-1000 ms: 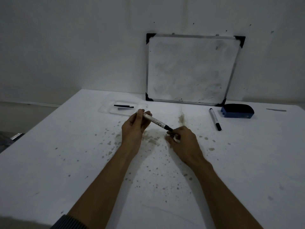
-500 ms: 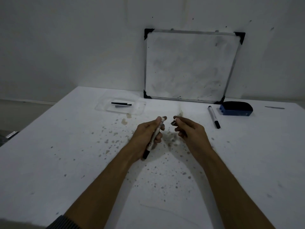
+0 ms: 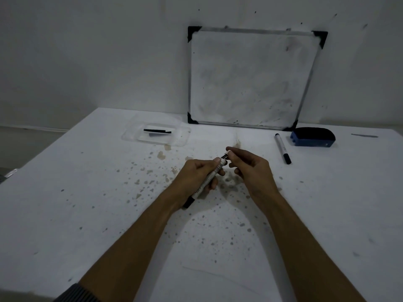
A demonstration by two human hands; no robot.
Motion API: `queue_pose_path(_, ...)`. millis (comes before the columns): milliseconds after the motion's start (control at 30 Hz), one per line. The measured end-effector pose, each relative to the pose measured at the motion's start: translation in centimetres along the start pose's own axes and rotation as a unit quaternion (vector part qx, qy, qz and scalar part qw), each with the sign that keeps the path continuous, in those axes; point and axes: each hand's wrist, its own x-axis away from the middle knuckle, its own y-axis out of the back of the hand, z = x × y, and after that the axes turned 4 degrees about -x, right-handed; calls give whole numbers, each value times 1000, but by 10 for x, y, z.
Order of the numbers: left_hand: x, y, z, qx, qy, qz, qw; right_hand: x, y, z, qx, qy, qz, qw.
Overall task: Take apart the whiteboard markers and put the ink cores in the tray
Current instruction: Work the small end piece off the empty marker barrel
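Marker (image 3: 209, 180): white barrel, black cap toward the wearer, long axis slanting up and away to the right; held above the table (image 3: 87, 214) in the closed left hand (image 3: 197, 177); right hand (image 3: 250, 168) fingertips pinching its far end piece (image 3: 226, 154); clear tray (image 3: 156, 134) beyond holds one black ink core (image 3: 157, 131).

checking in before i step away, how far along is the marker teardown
Done: one black ink core already lies in the clear tray. In hand: the left hand grips a marker while the right hand pinches a small piece at its far end; its core is not out yet. Left: a second marker lies untouched beside the blue eraser.
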Motion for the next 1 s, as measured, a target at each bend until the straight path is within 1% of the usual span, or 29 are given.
queue_pose_path(167, 0, -2, -1, 4, -9, -15, 1000, 1, 4, 2, 16, 11, 11, 1000)
queue_pose_path(333, 2, -7, -3, -13, -18, -38, 999, 3, 1, 2, 60, 30, 32, 997)
queue_pose_path(467, 3, -9, -5, 7, -18, -60, 998, 3, 1, 2, 53, 32, 42, 997)
queue_pose_path(567, 4, -5, -5, 16, -19, -42, 999, 4, 5, -1, 13, 9, 73, 997)
queue_pose_path(667, 4, 0, -1, 23, -17, -21, 999, 4, 7, -2, 6, 0, 105, 994)
queue_pose_path(833, 1, 3, 6, 38, -16, -7, 999, 2, 7, -5, 15, 14, 124, 992)
queue_pose_path(1000, -1, 5, 10, 48, -26, 5, 998, -1, 6, -10, -3, 16, 147, 989)
